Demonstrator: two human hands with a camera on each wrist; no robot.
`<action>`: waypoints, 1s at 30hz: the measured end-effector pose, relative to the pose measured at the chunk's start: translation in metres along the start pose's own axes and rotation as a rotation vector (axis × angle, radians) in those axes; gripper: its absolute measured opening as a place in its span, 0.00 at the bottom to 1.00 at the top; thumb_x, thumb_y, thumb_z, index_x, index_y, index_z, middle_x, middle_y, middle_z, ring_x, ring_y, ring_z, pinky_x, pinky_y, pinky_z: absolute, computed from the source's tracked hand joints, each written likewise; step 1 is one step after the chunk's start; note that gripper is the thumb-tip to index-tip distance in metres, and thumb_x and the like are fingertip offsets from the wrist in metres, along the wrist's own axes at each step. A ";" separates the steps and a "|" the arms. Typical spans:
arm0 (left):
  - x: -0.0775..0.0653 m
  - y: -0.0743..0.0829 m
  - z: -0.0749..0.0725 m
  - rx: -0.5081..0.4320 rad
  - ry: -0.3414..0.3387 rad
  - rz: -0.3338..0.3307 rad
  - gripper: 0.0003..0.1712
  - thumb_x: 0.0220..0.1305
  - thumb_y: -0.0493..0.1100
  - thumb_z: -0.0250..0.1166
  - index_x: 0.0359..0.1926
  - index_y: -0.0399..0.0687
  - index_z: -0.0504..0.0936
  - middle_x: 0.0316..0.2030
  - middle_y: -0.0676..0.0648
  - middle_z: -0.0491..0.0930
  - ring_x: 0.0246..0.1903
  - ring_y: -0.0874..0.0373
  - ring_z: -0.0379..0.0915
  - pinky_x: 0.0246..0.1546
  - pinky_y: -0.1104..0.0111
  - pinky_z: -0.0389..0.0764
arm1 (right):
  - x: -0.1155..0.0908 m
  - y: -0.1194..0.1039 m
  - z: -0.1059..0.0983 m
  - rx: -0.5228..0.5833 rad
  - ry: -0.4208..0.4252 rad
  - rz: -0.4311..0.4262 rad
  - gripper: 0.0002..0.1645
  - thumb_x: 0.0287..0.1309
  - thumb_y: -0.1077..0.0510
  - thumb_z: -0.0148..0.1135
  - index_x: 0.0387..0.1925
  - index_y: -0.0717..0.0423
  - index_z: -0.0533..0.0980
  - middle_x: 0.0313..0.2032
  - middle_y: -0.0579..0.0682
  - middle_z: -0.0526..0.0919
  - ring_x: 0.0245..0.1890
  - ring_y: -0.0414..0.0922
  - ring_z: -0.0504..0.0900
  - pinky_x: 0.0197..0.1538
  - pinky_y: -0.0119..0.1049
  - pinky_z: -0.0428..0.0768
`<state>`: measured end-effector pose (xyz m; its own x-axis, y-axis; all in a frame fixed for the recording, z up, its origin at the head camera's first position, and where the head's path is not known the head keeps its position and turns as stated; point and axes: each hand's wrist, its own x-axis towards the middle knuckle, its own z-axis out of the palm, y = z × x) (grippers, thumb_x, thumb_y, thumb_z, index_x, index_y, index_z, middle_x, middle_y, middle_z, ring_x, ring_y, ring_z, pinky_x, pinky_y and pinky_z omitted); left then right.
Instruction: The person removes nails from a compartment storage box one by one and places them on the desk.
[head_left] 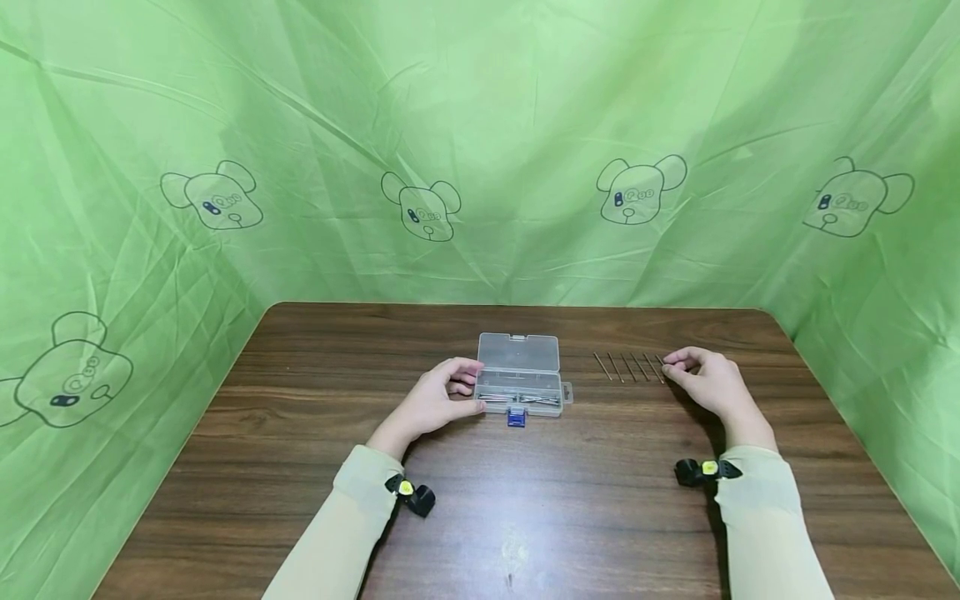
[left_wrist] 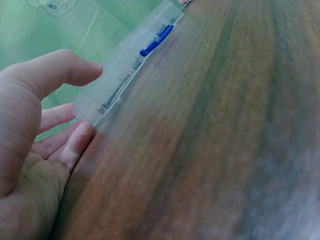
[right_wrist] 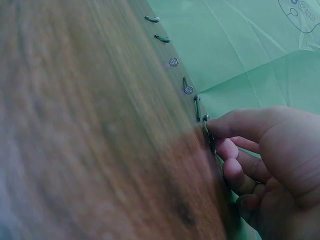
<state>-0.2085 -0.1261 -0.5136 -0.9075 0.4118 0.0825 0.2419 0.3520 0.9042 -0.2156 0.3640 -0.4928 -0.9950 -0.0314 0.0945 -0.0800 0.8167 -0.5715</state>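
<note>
A clear plastic box (head_left: 519,381) lies with its lid raised at the back and a blue latch (head_left: 516,417) at its front. Inside are thin metal nails (head_left: 538,399). My left hand (head_left: 435,397) holds the box's left end, thumb at the front corner and fingertips by the back. To the right, several nails (head_left: 616,367) lie side by side in a slanted row. At the right end of that row, my right hand (head_left: 708,383) pinches a nail (right_wrist: 207,118) between thumb and forefinger. Its head shows at the fingertips in the right wrist view; the fingers hide most of its shank.
Brown wood-grain table (head_left: 585,500) lies under everything. Green cloth (head_left: 517,108) with printed bear heads encloses its back and sides. A clear hanging tab (head_left: 567,392) sticks out from the box's right end. Both wrists wear small black cameras.
</note>
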 end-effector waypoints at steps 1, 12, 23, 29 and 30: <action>0.000 0.000 0.000 0.000 0.000 -0.001 0.37 0.59 0.38 0.84 0.68 0.43 0.80 0.57 0.42 0.83 0.53 0.51 0.82 0.59 0.63 0.87 | 0.000 0.000 0.000 -0.001 -0.001 -0.001 0.14 0.74 0.50 0.71 0.48 0.56 0.88 0.39 0.51 0.90 0.36 0.42 0.83 0.44 0.44 0.77; -0.002 0.005 -0.001 0.004 -0.003 -0.007 0.37 0.60 0.38 0.84 0.68 0.43 0.80 0.58 0.43 0.83 0.54 0.51 0.82 0.59 0.63 0.87 | -0.001 -0.005 -0.006 0.002 -0.008 -0.005 0.16 0.74 0.48 0.70 0.49 0.55 0.87 0.39 0.50 0.89 0.37 0.40 0.83 0.45 0.40 0.77; -0.003 0.007 -0.001 0.001 -0.005 -0.010 0.37 0.60 0.37 0.83 0.68 0.42 0.80 0.59 0.43 0.83 0.55 0.52 0.82 0.59 0.66 0.87 | 0.002 -0.028 -0.013 0.002 0.014 -0.064 0.15 0.75 0.48 0.70 0.51 0.54 0.87 0.38 0.48 0.89 0.35 0.40 0.83 0.41 0.37 0.75; -0.003 0.006 0.000 -0.007 -0.002 -0.007 0.37 0.60 0.36 0.83 0.68 0.41 0.80 0.59 0.42 0.83 0.55 0.51 0.82 0.60 0.65 0.87 | 0.004 -0.046 -0.013 0.031 -0.004 -0.099 0.16 0.74 0.49 0.71 0.52 0.55 0.87 0.39 0.48 0.89 0.37 0.38 0.84 0.41 0.35 0.77; -0.003 0.006 0.000 -0.007 -0.002 -0.009 0.37 0.59 0.36 0.84 0.68 0.41 0.80 0.59 0.43 0.83 0.55 0.51 0.82 0.60 0.65 0.87 | 0.004 -0.048 -0.012 0.038 -0.011 -0.102 0.16 0.74 0.48 0.71 0.52 0.55 0.87 0.39 0.48 0.89 0.37 0.38 0.85 0.41 0.35 0.77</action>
<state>-0.2047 -0.1255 -0.5084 -0.9090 0.4103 0.0736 0.2313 0.3495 0.9080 -0.2150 0.3312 -0.4550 -0.9821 -0.1200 0.1454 -0.1834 0.7865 -0.5898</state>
